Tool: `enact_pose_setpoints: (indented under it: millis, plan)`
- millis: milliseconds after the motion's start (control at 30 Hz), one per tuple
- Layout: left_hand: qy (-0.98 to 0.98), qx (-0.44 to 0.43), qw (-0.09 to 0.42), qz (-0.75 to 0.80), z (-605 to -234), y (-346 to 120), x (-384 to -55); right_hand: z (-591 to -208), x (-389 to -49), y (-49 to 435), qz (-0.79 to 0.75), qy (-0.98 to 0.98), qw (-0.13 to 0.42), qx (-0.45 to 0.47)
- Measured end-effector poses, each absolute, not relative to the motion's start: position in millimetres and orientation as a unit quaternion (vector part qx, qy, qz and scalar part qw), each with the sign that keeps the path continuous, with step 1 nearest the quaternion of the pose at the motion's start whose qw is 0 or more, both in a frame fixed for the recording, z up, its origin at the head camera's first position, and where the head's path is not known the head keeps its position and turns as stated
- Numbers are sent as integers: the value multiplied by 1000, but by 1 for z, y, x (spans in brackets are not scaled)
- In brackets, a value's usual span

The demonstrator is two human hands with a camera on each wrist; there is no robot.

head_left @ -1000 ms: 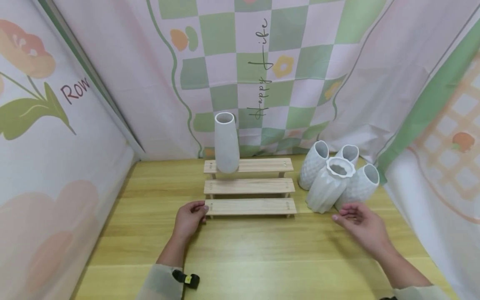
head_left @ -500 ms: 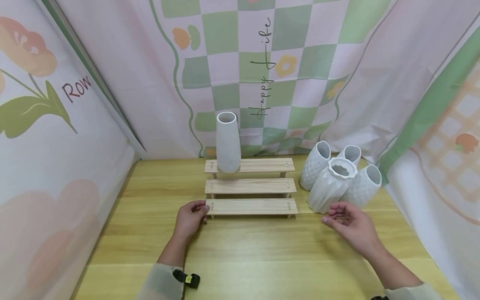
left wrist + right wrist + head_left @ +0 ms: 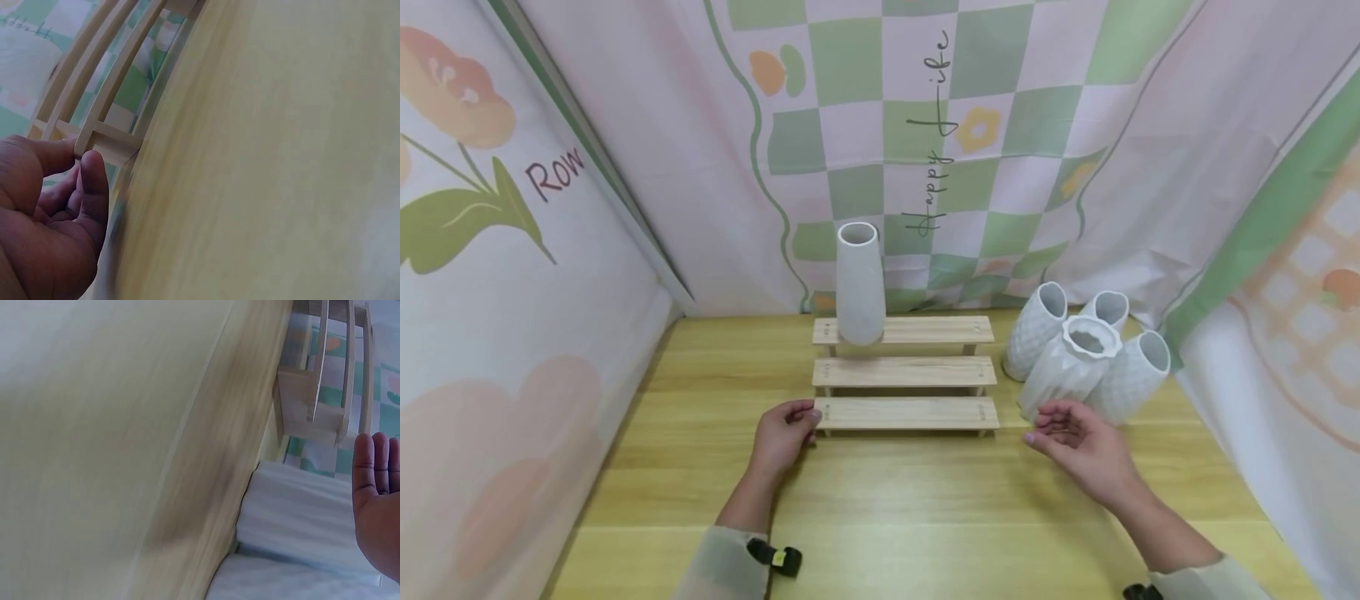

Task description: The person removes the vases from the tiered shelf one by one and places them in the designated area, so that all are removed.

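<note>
A pale wooden three-step stand [image 3: 917,412] stands on the table. My left hand [image 3: 782,435] pinches the left end of its lowest board; the left wrist view shows the thumb and a finger of that hand [image 3: 56,219] at the board's corner. Upright on the top step, towards the left, is a tall smooth white vase [image 3: 861,287]. My right hand [image 3: 1086,454] holds nothing, its fingers loosely bent, just in front of a fluted white vase [image 3: 1067,371] with a scalloped rim. It covers part of that vase's base in the head view.
Around the fluted vase stand a diamond-textured white vase [image 3: 1033,333], another behind it [image 3: 1108,308] and a textured one on the right [image 3: 1135,379]. Patterned curtains [image 3: 917,125] enclose the wooden table [image 3: 910,517] at the back and both sides.
My right hand has moved left along the front of the vases, towards the stand. The left hand keeps its grip on the board. The head view has shifted slightly.
</note>
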State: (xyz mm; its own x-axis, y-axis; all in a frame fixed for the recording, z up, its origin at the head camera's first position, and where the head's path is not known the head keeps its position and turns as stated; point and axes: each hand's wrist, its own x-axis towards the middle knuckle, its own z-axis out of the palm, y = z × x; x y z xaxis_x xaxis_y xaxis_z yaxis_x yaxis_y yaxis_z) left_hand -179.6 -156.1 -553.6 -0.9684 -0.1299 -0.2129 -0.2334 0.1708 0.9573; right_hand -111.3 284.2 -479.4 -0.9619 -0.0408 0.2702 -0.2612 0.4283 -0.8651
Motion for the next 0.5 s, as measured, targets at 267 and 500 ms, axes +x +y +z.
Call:
enact_pose_setpoints:
  millis: [267,500]
  plan:
    - [763,-119,38,635,-554,-158,-180,-478,-118,264,542,-831,88,90]
    - [760,-117,39,638,-555,-157,-180,-480,-124,242,571,-811,75,105]
